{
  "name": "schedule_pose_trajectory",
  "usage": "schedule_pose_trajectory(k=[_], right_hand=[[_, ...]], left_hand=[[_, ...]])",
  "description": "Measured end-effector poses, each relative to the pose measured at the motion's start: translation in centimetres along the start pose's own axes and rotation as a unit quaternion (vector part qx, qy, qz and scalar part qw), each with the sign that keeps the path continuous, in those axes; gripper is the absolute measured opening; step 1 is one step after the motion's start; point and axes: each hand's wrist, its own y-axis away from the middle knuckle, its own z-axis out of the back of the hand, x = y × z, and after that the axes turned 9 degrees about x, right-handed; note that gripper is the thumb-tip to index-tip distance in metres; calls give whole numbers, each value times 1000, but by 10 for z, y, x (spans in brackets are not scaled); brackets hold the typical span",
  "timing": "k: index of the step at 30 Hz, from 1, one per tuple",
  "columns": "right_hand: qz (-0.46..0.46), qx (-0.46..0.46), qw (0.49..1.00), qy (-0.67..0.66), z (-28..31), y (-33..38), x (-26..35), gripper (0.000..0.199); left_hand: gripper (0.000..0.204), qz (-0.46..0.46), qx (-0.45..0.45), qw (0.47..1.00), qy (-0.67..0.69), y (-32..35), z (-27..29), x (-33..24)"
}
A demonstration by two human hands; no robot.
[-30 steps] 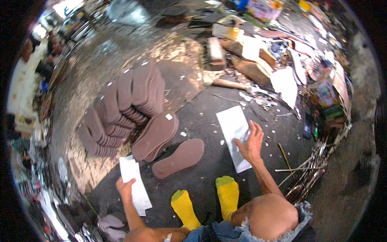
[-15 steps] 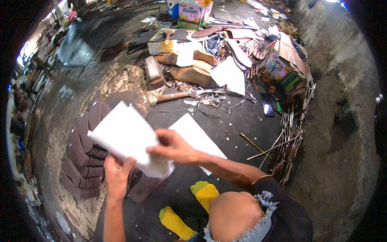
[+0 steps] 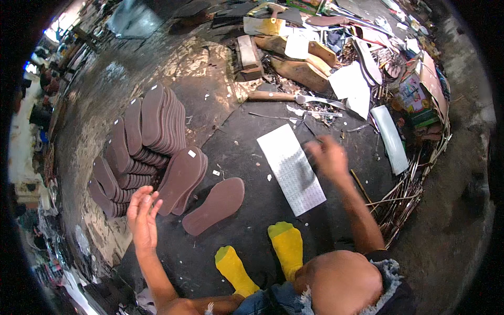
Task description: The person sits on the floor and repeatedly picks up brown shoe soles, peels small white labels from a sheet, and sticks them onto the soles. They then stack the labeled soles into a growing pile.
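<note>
Resting fingers-down on the white sheet (image 3: 292, 168) to pin it flat on the floor, right hand (image 3: 328, 156); hovering open-palmed and empty beside the brown soles (image 3: 181, 178), left hand (image 3: 142, 210).

The scene is viewed from a single head-worn fisheye camera, aimed steeply down at the dark floor (image 3: 252, 231); the wearer's knee (image 3: 341, 281) is seen close below, edges bent outward.

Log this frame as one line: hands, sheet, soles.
left hand: open, empty, beside brown soles | right hand: blurred, at white sheet edge, grip unclear | single sole: flat on dark mat
</note>
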Motion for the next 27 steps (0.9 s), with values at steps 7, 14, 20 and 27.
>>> schedule_pose_trajectory(k=[7,14,20,27], right_hand=[[16,109,983,-150,-40,5,88,56],[285,448,809,-254,26,56,184,39],[322,280,881,-204,12,91,221,46],[357,208,883,-222,-13,131,243,15]], left_hand=[[36,44,-2,999,17,17,-18,12],[85,-69,161,972,-153,33,-90,20],[30,14,141,988,-67,48,-101,27],[29,34,127,991,-39,58,-97,32]])
